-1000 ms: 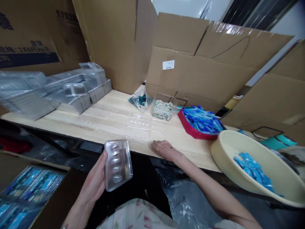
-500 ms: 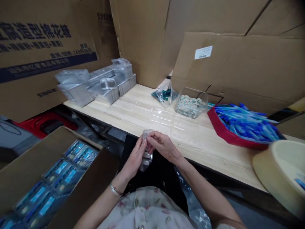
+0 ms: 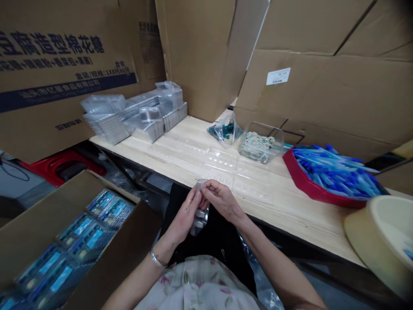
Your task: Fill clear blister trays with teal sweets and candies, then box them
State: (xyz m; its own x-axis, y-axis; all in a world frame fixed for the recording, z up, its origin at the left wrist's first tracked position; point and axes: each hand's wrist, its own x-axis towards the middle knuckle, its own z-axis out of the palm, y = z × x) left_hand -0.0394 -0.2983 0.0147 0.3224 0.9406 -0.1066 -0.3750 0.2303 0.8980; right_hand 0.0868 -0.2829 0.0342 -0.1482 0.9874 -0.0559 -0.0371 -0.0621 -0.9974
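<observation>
A small stack of clear plastic trays [image 3: 200, 218] is held on edge over my lap, just off the table's front edge. My left hand [image 3: 185, 213] is closed around its left side, thumb up along the near face. The fingers of my right hand [image 3: 221, 198] are bent and pinch at the upper part of the same trays. How many trays there are cannot be made out, since the fingers cover part of them. On the wooden table [image 3: 180, 161] ahead, a clear moulded sheet [image 3: 222, 159] lies flat.
Stacked clear trays [image 3: 148, 129] stand at the back left. Towards the right are a bag of green pieces [image 3: 226, 129], a clear box [image 3: 261, 144], a red tray of blue pens [image 3: 335, 172] and a cream tub [image 3: 371, 232]. An open carton [image 3: 142, 228] of packed sets stands lower left.
The view has shifted slightly, so the table's things sit a little lower and further right. Both hands keep their hold on the clear trays with hardly any movement.
</observation>
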